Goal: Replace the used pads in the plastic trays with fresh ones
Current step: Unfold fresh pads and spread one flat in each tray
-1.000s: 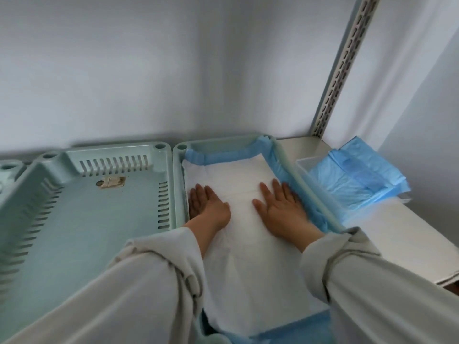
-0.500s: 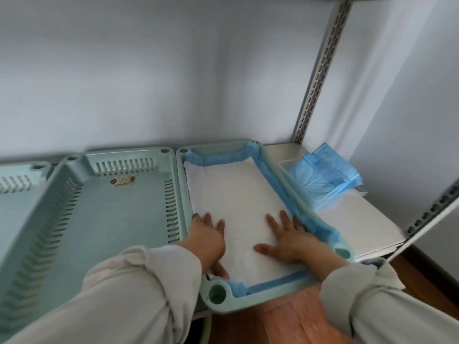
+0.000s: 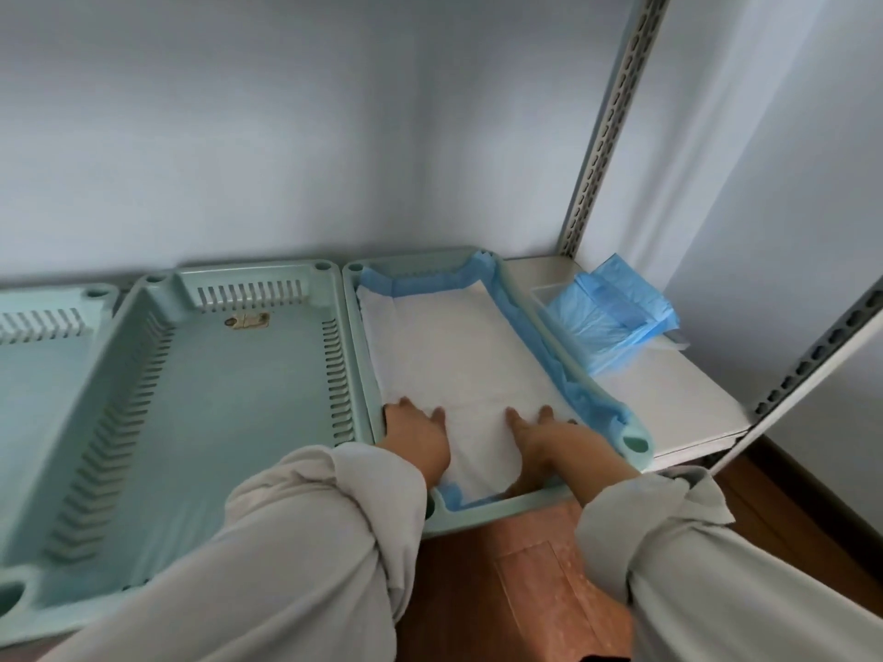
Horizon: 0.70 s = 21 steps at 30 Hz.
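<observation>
Hands lie flat on the fresh pad in the head view: the left hand at the near left, hard against the tray's left wall, and the right hand at the near right, a strip of bare white pad between them. Both sets of fingers are straight and a little spread, pressing down and pinching nothing.

The pad fills the floor of the right-hand tray; its blue border climbs the far, right and near walls and folds over the right rim. That tray's near end overhangs the shelf edge above the wooden floor.

Touching its left rim stands an unlined tray with slotted walls and a small label near its far end. A third tray shows at the far left edge.

To the right, on the white shelf, a stack of folded blue pads lies just beside the lined tray, near the slotted upright post. Bare shelf runs from the stack to the front edge.
</observation>
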Each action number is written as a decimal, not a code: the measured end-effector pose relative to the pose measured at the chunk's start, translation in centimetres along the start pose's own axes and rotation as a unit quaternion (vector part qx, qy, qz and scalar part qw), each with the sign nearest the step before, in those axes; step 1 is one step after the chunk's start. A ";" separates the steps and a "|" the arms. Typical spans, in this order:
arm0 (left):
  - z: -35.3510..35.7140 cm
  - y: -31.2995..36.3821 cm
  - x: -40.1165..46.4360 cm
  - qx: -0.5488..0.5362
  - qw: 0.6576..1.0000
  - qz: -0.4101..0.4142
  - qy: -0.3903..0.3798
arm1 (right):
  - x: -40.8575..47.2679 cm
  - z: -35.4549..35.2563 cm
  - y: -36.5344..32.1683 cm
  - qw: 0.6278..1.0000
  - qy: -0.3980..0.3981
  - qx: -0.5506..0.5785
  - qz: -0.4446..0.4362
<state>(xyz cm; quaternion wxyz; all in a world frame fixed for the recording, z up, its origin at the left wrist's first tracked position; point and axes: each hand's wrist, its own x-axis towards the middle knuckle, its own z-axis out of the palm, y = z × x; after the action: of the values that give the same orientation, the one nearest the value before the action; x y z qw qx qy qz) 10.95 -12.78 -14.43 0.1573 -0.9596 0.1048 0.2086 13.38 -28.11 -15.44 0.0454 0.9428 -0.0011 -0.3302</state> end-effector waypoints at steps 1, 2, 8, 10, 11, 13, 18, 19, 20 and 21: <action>-0.1 -0.1 0.0 -0.008 1.000 0.004 -0.003 | 0.0 -0.3 -0.2 1.000 0.002 0.003 -0.007; -0.1 -0.4 0.0 -0.008 1.000 0.011 -0.005 | 0.1 -0.4 -0.4 1.000 0.008 0.013 -0.016; -0.5 -1.3 -0.3 0.060 0.998 0.029 -0.012 | 0.1 0.3 0.1 0.999 0.011 0.018 -0.035; -0.9 -2.2 -0.5 0.044 0.998 0.048 -0.002 | 0.0 0.3 0.2 0.999 0.010 0.027 -0.025; -0.9 -2.9 -0.7 0.030 0.998 0.054 0.012 | -0.3 0.2 0.0 0.999 0.016 0.034 -0.029; -0.9 -4.2 -1.2 -0.007 0.998 0.046 0.042 | -1.0 -0.1 -0.9 0.995 0.046 0.064 -0.068; 0.2 -5.1 -3.5 -0.157 0.987 -0.001 0.032 | -5.5 -1.9 -3.3 0.965 -0.050 0.080 -0.243; 0.2 -5.1 -4.2 -0.195 0.980 -0.008 0.022 | -6.4 -1.8 -3.5 0.964 -0.087 0.043 -0.246; 0.2 -5.1 -4.9 -0.230 0.973 -0.014 0.011 | -6.9 -1.3 -3.6 0.966 -0.103 0.003 -0.238; 0.1 -5.1 -5.5 -0.260 0.965 -0.018 0.003 | -7.3 -0.7 -3.8 0.970 -0.090 -0.031 -0.224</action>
<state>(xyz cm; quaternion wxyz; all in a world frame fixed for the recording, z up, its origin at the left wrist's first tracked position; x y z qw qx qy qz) 7.34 -7.26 -10.85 -0.0940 -0.9698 0.0306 0.2229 8.03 -24.06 -10.71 -0.0011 0.8834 0.2163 -0.4156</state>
